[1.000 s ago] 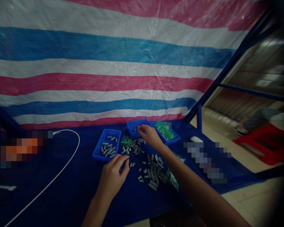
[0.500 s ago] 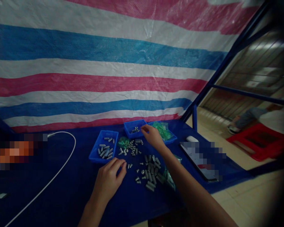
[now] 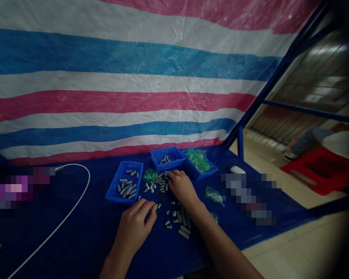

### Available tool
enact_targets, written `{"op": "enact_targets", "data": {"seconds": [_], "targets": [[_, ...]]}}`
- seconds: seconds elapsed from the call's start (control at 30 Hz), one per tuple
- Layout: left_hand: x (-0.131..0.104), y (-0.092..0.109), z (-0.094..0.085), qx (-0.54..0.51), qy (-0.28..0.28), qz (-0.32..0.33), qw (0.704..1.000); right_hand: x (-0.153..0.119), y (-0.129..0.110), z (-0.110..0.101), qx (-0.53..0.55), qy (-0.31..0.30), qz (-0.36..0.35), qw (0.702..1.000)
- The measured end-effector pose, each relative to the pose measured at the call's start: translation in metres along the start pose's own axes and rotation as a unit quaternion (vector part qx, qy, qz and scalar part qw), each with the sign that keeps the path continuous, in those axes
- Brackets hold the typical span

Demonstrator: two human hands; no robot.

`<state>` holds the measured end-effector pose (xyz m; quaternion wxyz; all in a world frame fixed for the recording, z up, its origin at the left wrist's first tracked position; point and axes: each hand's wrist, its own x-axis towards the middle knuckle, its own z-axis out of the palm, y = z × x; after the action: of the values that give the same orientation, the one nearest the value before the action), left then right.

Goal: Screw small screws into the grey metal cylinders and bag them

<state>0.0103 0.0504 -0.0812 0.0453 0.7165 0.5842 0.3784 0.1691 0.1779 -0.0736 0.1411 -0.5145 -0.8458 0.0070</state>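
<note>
My left hand is over the near middle of the table, thumb and fingertips pinched together. Whatever it may hold is too small to make out. A few loose screws lie by its fingertips. Farther right, my right hand bends over the edge of a pile of screws and small metal cylinders. Its fingers are drawn together, their tips close to a cylinder; what is between them is hidden. A group of larger metal cylinders lies partly beneath my right forearm.
Blue bins hold metal cylinders, screws and green plastic bags. A small green bag and a bag of cylinders lie on the blue table. A white cable curves at left. Someone sits beyond, on a red stool.
My right hand has moved from the screw bin down toward me to the pile, uncovering that bin's right side. My left hand stays pinched in nearly the same place.
</note>
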Motion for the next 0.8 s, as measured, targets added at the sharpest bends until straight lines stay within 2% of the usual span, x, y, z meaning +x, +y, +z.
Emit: {"op": "enact_targets", "data": {"seconds": [0.4, 0.8], "targets": [[0.0003, 0.0036, -0.0028, -0.049, -0.009, -0.017, 0.999, -0.0017, -0.0005, -0.0029, -0.021, -0.023, -0.053, 0.998], [-0.0005, 0.0048, -0.0046, -0.049, -0.011, -0.019, 0.999, 0.001, 0.0006, 0.0058, -0.027, -0.016, -0.032, 0.999]]}}
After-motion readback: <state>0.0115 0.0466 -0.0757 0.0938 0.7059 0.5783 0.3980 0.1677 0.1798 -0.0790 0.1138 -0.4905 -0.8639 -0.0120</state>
